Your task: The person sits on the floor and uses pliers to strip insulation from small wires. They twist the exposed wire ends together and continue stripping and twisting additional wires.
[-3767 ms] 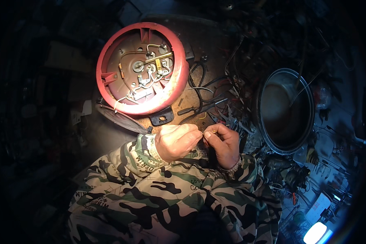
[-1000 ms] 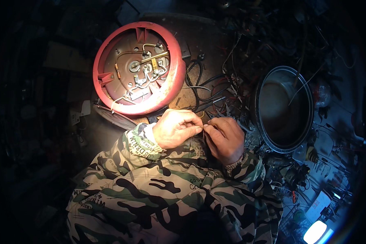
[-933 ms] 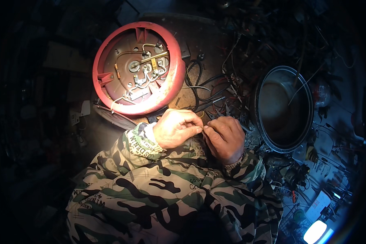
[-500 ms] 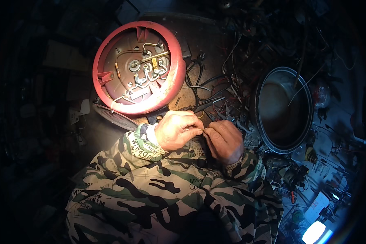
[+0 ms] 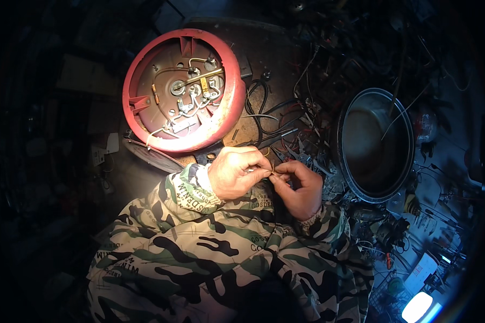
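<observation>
My left hand point(image 5: 233, 172) and my right hand point(image 5: 302, 188) meet fingertip to fingertip in front of my body. Both are closed in a pinch on a thin yellow wire point(image 5: 268, 153), whose tip between the fingers is too small to make out well. Just beyond my left hand lies a round red appliance housing point(image 5: 233, 105), its open underside facing up. Inside it are several metal terminals, pale wires, a brass-coloured rod point(image 5: 207, 77) and an orange-brown tube-like part point(image 5: 156, 93) on a wire.
Black cable point(image 5: 260, 116) coils right of the housing on the brown worktop point(image 5: 242, 133). A dark oval basin point(image 5: 366, 145) stands further right, with tangled wires and scrap between. A dark mesh-like panel point(image 5: 151, 154) leans under the housing. A bright lamp point(image 5: 416, 308) glows at lower right.
My right hand has turned, its thumb and fingers now spread more around the pinch, and a bit of yellow wire shows between the hands. My left hand has barely shifted.
</observation>
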Demonstrator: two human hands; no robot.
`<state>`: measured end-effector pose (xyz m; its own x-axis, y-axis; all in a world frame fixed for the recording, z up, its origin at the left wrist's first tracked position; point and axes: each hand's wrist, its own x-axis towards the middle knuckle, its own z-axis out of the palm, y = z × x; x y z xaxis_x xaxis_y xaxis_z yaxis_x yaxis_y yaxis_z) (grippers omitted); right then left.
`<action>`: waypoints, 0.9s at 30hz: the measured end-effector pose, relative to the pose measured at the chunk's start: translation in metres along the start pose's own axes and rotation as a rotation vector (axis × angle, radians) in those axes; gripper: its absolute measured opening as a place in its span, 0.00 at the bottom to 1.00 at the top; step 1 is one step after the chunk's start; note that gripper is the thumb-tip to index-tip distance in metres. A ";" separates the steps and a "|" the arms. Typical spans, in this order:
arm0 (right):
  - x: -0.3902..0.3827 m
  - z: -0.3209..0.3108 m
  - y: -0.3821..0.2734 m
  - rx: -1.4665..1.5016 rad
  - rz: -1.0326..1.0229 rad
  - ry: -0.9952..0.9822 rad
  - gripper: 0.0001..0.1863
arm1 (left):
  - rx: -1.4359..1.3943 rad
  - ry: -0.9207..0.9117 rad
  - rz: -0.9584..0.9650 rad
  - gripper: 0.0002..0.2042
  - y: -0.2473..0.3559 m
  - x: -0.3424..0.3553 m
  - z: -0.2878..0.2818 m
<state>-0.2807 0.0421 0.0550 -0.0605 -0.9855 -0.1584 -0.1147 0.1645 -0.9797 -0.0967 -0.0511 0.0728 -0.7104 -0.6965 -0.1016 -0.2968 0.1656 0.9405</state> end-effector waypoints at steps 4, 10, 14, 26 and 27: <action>0.008 0.003 0.003 -0.572 -0.731 0.173 0.13 | -0.101 -0.038 -0.117 0.05 0.005 0.003 -0.006; 0.012 -0.004 0.005 -0.710 -0.911 0.130 0.16 | -0.147 -0.101 -0.168 0.05 0.004 0.003 -0.009; 0.015 -0.006 0.007 -0.722 -0.893 0.096 0.13 | -0.043 -0.082 0.009 0.04 0.000 0.006 -0.010; 0.023 -0.023 -0.003 0.310 0.329 -0.363 0.07 | -0.063 -0.186 -0.046 0.07 -0.006 0.008 -0.018; 0.020 -0.017 -0.007 0.102 0.092 -0.281 0.08 | -0.101 -0.205 -0.137 0.07 -0.006 0.008 -0.019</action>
<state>-0.2982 0.0220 0.0608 0.2121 -0.9417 -0.2612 -0.0210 0.2628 -0.9646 -0.0882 -0.0706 0.0722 -0.7853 -0.5499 -0.2844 -0.3417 0.0020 0.9398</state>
